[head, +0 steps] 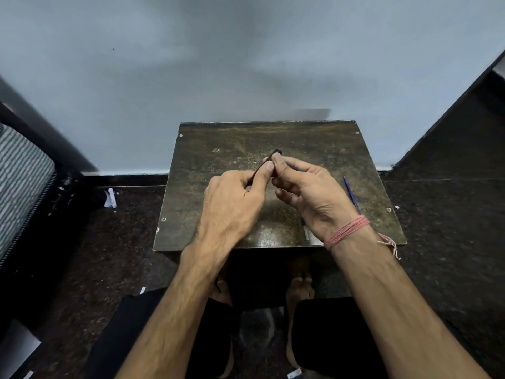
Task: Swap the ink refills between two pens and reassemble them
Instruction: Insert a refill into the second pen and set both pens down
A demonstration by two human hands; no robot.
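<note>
A dark pen point(269, 160) is held above the middle of the small worn table point(218, 149), tilted up to the right. My left hand point(235, 198) grips its lower barrel between thumb and fingers. My right hand point(306, 187) pinches its upper end with thumb and forefinger; a red thread is tied round that wrist. Most of the pen is hidden by my fingers. A thin blue refill or pen point(352, 195) lies on the table to the right of my right hand.
The table stands against a pale wall on a dark speckled floor. A striped cushion point(19, 181) is at the left edge. Scraps of white paper point(110, 198) lie on the floor at left. My knees and bare feet are below the table.
</note>
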